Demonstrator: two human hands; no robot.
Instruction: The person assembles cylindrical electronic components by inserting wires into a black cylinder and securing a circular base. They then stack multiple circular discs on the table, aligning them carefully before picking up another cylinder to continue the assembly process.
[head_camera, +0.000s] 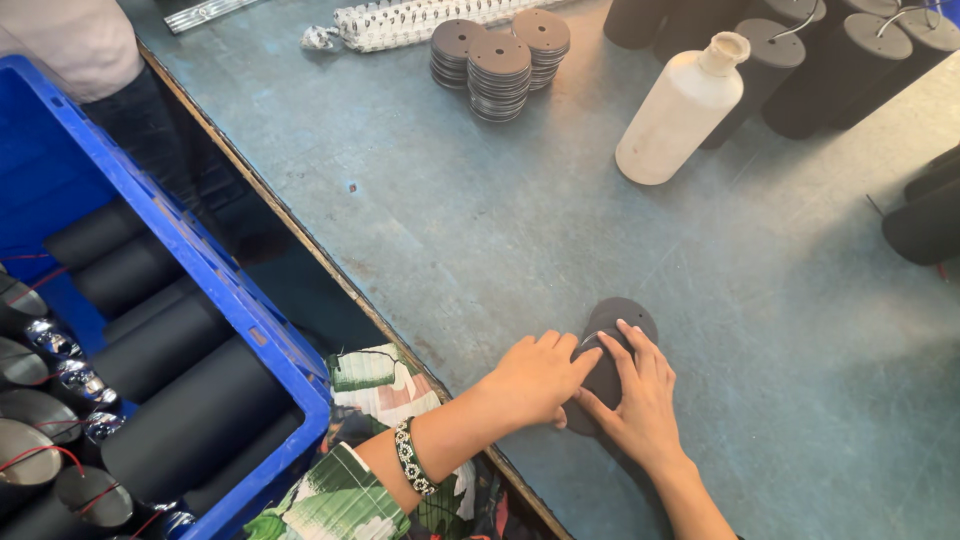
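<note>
Dark discs (612, 340), flat and round, lie overlapped on the grey table (480, 220), near its front edge; the row's long axis runs from near the body up and away to the right. Both hands rest on them. Left hand (535, 378) comes in from the left, fingers together, tips pressing the row's left edge. Right hand (640, 395) lies along the axis, fingers spread flat on top. Neither pinches or lifts. Farther off: stacked discs (498, 62), white plastic bottle (683, 108), black cylinders (850, 55); blue crate (215, 270) at left.
</note>
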